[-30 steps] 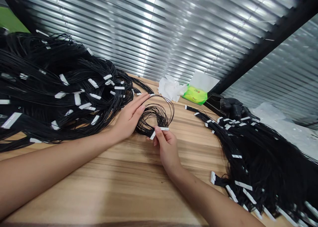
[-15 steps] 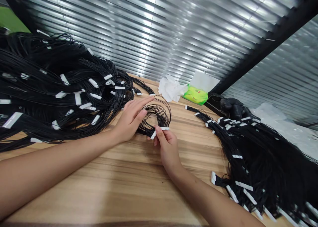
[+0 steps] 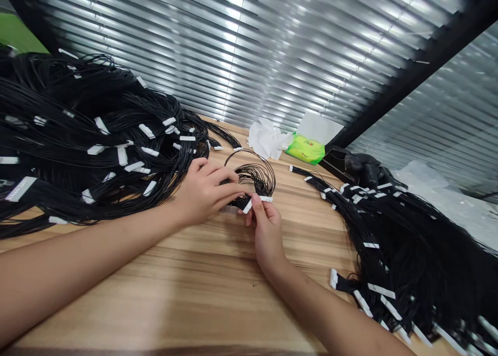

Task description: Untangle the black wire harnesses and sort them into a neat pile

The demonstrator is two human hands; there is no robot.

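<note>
A black wire harness (image 3: 259, 174) with white connectors at its ends is bent into a loop above the wooden table. My right hand (image 3: 267, 226) is closed, pinching two white connectors (image 3: 248, 206) between thumb and fingers. The connectors sit at an angle to each other. My left hand (image 3: 212, 190) is closed on the harness's wires at the left side of the loop, its thumb and forefinger reaching close to the connectors. The left fingertips are partly hidden among the wires.
A large heap of black harnesses (image 3: 116, 99) with white connectors lies on the left. Another pile (image 3: 408, 242) covers the right side. Crumpled tissue (image 3: 268, 138) and a green tissue pack (image 3: 306, 148) stand at the back, before a corrugated metal wall (image 3: 202, 44).
My left hand has gone from spread fingers to closing on the wires, moving right toward the connectors. My right hand and the harness have shifted slightly right and up.
</note>
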